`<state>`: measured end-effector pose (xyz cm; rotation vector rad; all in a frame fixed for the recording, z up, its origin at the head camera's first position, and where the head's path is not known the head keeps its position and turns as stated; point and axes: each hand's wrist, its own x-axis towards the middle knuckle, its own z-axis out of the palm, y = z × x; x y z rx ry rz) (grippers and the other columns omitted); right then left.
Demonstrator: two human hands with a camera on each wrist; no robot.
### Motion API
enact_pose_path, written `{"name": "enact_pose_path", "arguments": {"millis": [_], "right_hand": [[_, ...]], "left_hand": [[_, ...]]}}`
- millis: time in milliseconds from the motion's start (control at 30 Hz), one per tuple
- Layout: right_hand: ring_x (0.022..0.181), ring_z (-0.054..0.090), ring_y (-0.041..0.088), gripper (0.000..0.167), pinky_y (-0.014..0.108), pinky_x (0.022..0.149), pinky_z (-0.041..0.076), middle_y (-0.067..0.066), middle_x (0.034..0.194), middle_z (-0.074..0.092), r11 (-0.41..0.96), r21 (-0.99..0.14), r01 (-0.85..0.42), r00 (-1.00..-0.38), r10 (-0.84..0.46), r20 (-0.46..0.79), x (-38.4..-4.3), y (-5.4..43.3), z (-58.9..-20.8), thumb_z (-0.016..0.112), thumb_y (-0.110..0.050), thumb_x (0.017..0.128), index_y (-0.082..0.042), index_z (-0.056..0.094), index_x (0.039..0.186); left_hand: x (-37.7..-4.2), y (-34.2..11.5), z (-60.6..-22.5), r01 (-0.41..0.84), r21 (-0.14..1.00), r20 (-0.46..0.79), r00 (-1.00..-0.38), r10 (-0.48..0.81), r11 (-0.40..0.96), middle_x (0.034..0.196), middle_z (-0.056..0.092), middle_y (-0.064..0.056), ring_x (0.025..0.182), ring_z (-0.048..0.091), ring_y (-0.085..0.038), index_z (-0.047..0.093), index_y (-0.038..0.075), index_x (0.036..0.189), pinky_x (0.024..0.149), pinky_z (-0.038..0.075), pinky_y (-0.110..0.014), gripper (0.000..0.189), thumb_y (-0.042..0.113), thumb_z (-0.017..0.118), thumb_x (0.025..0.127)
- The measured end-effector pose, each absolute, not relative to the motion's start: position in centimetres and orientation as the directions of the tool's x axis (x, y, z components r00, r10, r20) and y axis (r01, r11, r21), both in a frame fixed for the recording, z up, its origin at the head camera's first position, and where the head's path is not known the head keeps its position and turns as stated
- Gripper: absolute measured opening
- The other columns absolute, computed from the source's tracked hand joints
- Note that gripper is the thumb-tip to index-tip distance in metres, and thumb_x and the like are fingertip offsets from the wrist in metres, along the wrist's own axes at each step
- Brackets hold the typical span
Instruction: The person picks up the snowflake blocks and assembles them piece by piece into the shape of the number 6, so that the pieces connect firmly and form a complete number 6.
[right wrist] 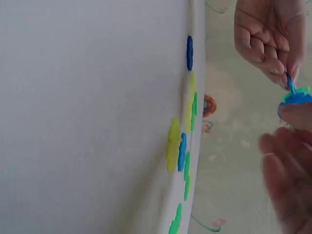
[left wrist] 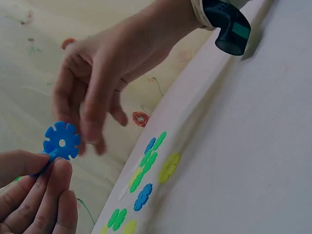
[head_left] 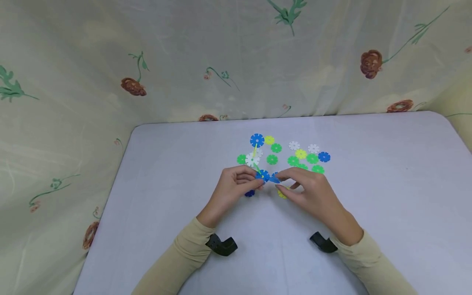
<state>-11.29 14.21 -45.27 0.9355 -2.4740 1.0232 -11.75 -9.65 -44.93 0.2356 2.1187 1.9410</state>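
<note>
In the head view my left hand pinches a blue notched disc between thumb and fingers. A green disc seen edge-on, a white disc, a yellow edge-on disc and a blue disc line up beyond it, apparently joined in a chain. On the right side another blue disc sits tilted against the pinched one. My right hand is close beside it, thumb and forefinger apart. Its fingers look blurred and separate from the blue disc in the left wrist view.
Several loose notched discs in green, yellow, white and blue lie on the white-covered table beyond the hands. A yellow disc and a dark blue disc lie nearer. A flowered curtain hangs behind the table.
</note>
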Motion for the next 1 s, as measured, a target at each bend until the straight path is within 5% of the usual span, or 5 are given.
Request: {"name": "enact_pose_path", "arguments": {"millis": [167, 333, 733, 1000], "right_hand": [[0.083, 0.069, 0.014, 0.025, 0.030, 0.068, 0.058, -0.001, 0.095, 0.076, 0.695, -0.513, -0.504, -0.859, -0.464, 0.216, -11.6, 14.6, -45.6, 0.088, -0.020, 0.082, -0.013, 0.078, 0.104], [0.079, 0.057, 0.011, 0.029, 0.028, 0.068, 0.049, -0.003, 0.093, 0.068, 0.778, -0.484, -0.401, -0.890, -0.456, 0.004, -11.9, 14.8, -46.2, 0.087, -0.026, 0.084, -0.014, 0.078, 0.108], [0.075, 0.057, 0.010, 0.016, 0.025, 0.067, 0.049, -0.001, 0.090, 0.070, 0.728, -0.588, -0.352, -0.878, -0.474, -0.062, -12.4, 15.2, -46.3, 0.085, -0.012, 0.085, -0.011, 0.076, 0.098], [0.074, 0.057, 0.010, 0.023, 0.025, 0.066, 0.049, -0.001, 0.088, 0.071, 0.744, -0.602, -0.289, -0.894, -0.434, -0.108, -12.5, 15.3, -46.2, 0.085, -0.013, 0.084, -0.008, 0.077, 0.105]], "left_hand": [[-11.8, -9.7, -44.8, -0.063, 0.992, -0.091, -0.956, 0.279, 0.107, 0.095, 0.078, -0.018, 0.083, 0.078, -0.014, 0.071, -0.002, 0.100, 0.086, 0.062, -0.047, 0.014, 0.008, 0.078, 0.092], [-11.8, -9.7, -44.9, -0.068, 0.991, -0.097, -0.958, 0.270, 0.112, 0.094, 0.078, -0.016, 0.083, 0.078, -0.014, 0.072, -0.001, 0.101, 0.085, 0.062, -0.043, 0.015, 0.009, 0.078, 0.092], [-11.8, -9.6, -44.8, -0.078, 0.988, -0.111, -0.958, 0.266, 0.130, 0.094, 0.078, -0.015, 0.084, 0.078, -0.015, 0.072, -0.001, 0.102, 0.086, 0.063, -0.045, 0.015, 0.010, 0.078, 0.092], [-11.8, -9.6, -44.8, -0.087, 0.988, -0.119, -0.957, 0.265, 0.128, 0.095, 0.078, -0.015, 0.085, 0.078, -0.015, 0.072, 0.000, 0.101, 0.086, 0.062, -0.046, 0.016, 0.011, 0.078, 0.092]]}}
